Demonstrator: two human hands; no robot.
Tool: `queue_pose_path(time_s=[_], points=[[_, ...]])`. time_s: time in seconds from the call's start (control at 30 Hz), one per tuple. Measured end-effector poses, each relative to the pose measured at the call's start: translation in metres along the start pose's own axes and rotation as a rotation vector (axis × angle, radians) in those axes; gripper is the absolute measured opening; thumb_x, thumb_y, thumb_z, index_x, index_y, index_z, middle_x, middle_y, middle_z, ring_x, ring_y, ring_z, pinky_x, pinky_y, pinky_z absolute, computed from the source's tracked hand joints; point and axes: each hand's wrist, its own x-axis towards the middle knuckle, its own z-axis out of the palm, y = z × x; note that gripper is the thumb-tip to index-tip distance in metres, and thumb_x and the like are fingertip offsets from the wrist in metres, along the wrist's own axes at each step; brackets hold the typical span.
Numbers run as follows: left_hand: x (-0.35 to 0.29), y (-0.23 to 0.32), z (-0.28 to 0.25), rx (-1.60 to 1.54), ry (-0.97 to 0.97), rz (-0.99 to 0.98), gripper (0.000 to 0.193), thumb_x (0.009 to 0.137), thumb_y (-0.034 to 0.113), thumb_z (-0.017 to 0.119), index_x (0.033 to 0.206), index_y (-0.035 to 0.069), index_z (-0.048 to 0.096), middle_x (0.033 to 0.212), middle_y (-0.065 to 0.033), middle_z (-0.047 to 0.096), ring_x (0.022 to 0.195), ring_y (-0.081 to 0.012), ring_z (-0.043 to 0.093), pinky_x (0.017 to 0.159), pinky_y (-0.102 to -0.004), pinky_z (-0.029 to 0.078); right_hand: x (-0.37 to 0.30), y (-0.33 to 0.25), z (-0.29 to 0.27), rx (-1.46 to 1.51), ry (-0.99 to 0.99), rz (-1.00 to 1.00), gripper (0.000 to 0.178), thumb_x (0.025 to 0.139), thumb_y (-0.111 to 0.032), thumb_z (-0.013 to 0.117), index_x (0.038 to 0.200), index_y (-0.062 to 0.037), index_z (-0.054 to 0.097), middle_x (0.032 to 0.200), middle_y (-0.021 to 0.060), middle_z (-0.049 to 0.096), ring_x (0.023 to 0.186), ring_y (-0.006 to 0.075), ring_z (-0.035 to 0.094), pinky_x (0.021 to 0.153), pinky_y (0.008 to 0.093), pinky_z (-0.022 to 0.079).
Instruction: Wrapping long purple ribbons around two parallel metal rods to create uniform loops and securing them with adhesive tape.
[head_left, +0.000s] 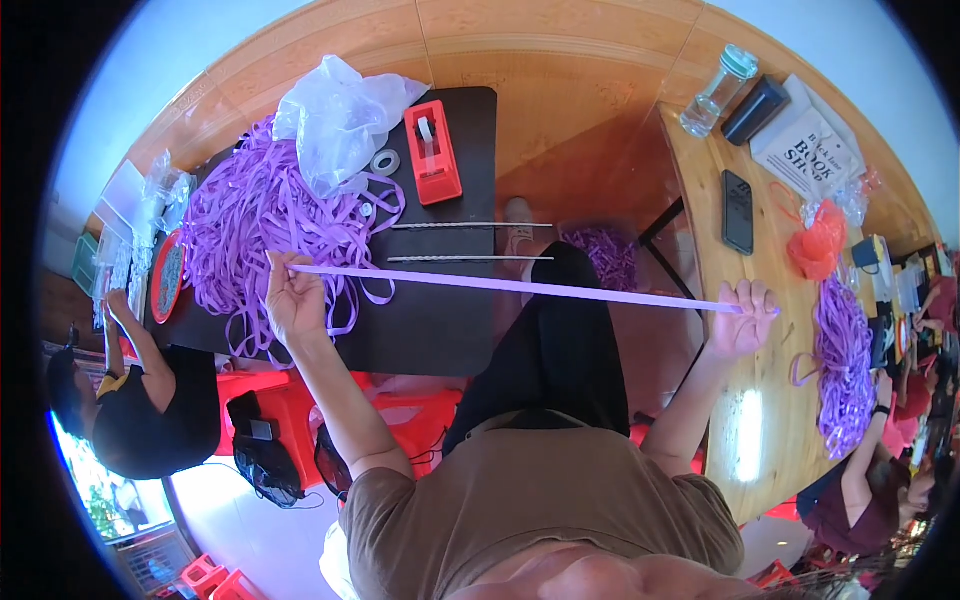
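Note:
A flat purple ribbon [520, 287] is stretched almost straight across in front of me, sloping slightly down to the right. Its left end is pinched in my left hand [297, 300], over the dark table. My right hand [742, 322] is closed on the other end, above the edge of the wooden table. Beyond my left hand lies a large tangled heap of purple ribbons [265, 215]. Two thin metal rods [470, 259] project past the dark table's right edge, just beyond the stretched ribbon.
On the dark table [430, 335] are a red tape dispenser [433, 155], a tape roll [385, 162] and a clear plastic bag [335, 120]. The wooden table [690, 150] holds a bottle [720, 90], a phone [737, 210] and a ribbon bundle [843, 370]. People sit at both sides.

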Motion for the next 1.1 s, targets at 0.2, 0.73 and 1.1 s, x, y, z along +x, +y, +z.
queue_pose_path(time_s=[0.2, 0.73, 1.1], points=[[-0.018, -0.016, 0.017, 0.176, -0.213, 0.08, 0.005, 0.091, 0.007, 0.057, 0.095, 0.004, 0.055, 0.079, -0.0031, 0.051, 0.068, -0.0115, 0.044, 0.048, -0.0204, 0.031, -0.001, 0.004, 0.0, -0.033, 0.016, 0.055, 0.012, 0.09, -0.023, 0.059, 0.089, -0.0118, 0.054, 0.075, -0.0026, 0.039, 0.069, 0.0117, 0.037, 0.07, 0.0308, 0.028], [0.004, -0.032, 0.012, 0.364, -0.052, 0.081, 0.007, 0.089, 0.006, 0.061, 0.094, 0.002, 0.061, 0.076, -0.0066, 0.059, 0.056, -0.0126, 0.049, 0.04, -0.0201, 0.029, -0.008, -0.002, -0.004, -0.016, 0.087, 0.05, 0.013, 0.09, -0.022, 0.06, 0.092, -0.0097, 0.057, 0.076, -0.0018, 0.04, 0.071, 0.0125, 0.038, 0.072, 0.0317, 0.029], [0.007, -0.011, -0.001, 0.326, -0.067, 0.01, 0.01, 0.091, 0.013, 0.06, 0.089, 0.003, 0.058, 0.06, -0.0011, 0.045, 0.049, -0.0104, 0.039, 0.041, -0.0221, 0.028, -0.005, -0.004, -0.01, 0.099, 0.241, -0.032, 0.011, 0.09, -0.016, 0.06, 0.092, -0.0053, 0.06, 0.075, -0.0001, 0.046, 0.072, 0.0138, 0.041, 0.07, 0.0305, 0.031]])
